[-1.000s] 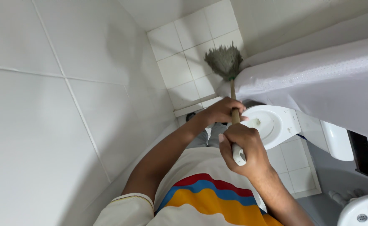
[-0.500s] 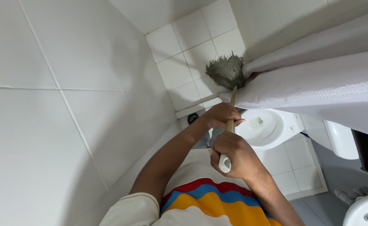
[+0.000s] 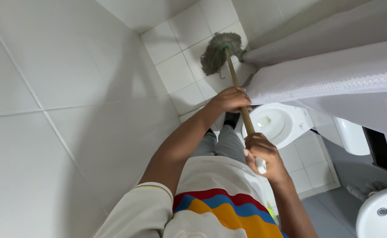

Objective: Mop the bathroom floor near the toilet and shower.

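Curtain draped just right of mop; toilet seen below handle, sink at lower right. Mop head pressed on floor tiles by corner, apparently touching curtain hem. Left hand wrapped mid-handle, fingers closed; right hand clenched round handle end.

Both hands grip a wooden mop handle: left hand farther along, right hand at its near end. The grey mop head rests on far floor tiles, just beside a white curtain. A toilet sits right of the handle.
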